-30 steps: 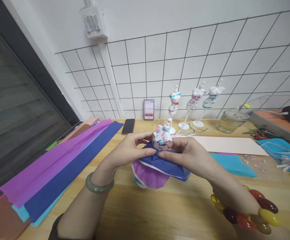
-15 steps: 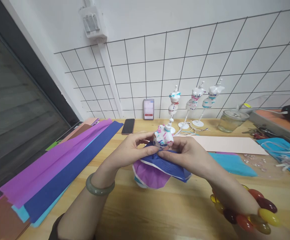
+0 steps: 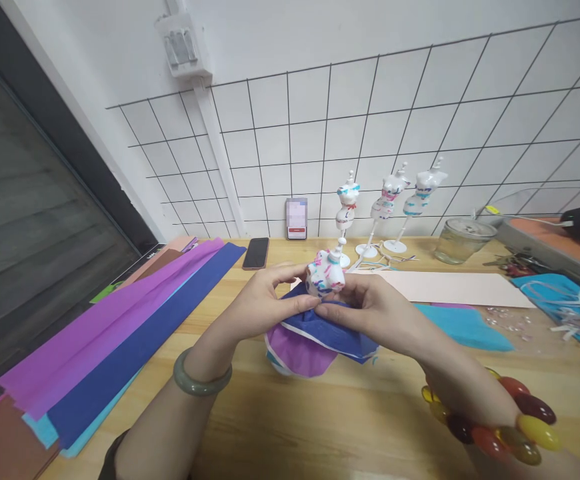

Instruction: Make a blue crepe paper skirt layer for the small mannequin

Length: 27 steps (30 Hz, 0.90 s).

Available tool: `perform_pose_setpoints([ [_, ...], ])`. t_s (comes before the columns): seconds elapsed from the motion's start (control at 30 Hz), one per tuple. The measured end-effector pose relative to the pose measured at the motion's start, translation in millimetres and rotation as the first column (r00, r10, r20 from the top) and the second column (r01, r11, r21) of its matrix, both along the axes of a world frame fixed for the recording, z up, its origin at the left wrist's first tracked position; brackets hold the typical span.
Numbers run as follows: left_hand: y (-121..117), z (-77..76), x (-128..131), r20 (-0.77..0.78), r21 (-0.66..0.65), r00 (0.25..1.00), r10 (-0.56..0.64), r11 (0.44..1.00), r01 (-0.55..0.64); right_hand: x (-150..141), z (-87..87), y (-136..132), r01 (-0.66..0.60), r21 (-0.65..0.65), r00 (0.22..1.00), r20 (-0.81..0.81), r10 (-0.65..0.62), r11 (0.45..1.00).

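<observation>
A small white dress-form mannequin [image 3: 326, 275], streaked with pink, blue and teal, stands tilted between my two hands. Around its waist hangs a layered paper skirt: a dark blue layer [image 3: 337, 333] with a white edge lies over a purple layer [image 3: 303, 351], and a bit of light blue shows underneath. My left hand [image 3: 265, 300] pinches the blue layer at the waist with its thumb in front. From the other side, my right hand [image 3: 370, 307] presses the same layer, its thumb almost meeting the left one. The fingers behind the mannequin are hidden.
Three similar mannequins [image 3: 390, 200] on stands line the wall. Purple and dark blue paper strips [image 3: 145, 340] lie at left, near a black phone [image 3: 257, 253]; another phone [image 3: 297, 219] leans upright. At right are a pale pink strip [image 3: 465, 290], blue paper [image 3: 463, 328] and a glass jar [image 3: 465, 240].
Both hands keep their hold at the waist, with the thumbs shifting only slightly. The skirt's right edge has moved a little to the left.
</observation>
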<state>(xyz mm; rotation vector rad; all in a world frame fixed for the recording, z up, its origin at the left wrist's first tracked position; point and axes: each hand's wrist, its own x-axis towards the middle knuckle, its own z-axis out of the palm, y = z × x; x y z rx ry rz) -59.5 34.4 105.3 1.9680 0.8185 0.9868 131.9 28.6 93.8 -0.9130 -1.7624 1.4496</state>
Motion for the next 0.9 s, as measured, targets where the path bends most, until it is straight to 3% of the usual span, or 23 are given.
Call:
perform_pose_setpoints([
  [0.43, -1, 0.9, -8, -0.096, 0.029, 0.988, 0.117, 0.993, -0.115, -4, -1.5, -1, -0.032, -0.002, 0.999, -0.040, 0.032, 0.999],
  [0.77, -7, 4.0, -9, -0.247, 0.311, 0.953, 0.174, 0.946, -0.092, -11, -1.1, -4, 0.073, 0.012, 0.997, -0.034, -0.072, 0.997],
  [0.9, -8, 4.3, -9, -0.265, 0.324, 0.947, 0.181, 0.942, -0.089, -11, 0.1, -5, 0.073, 0.007, 0.997, -0.031, -0.073, 0.997],
])
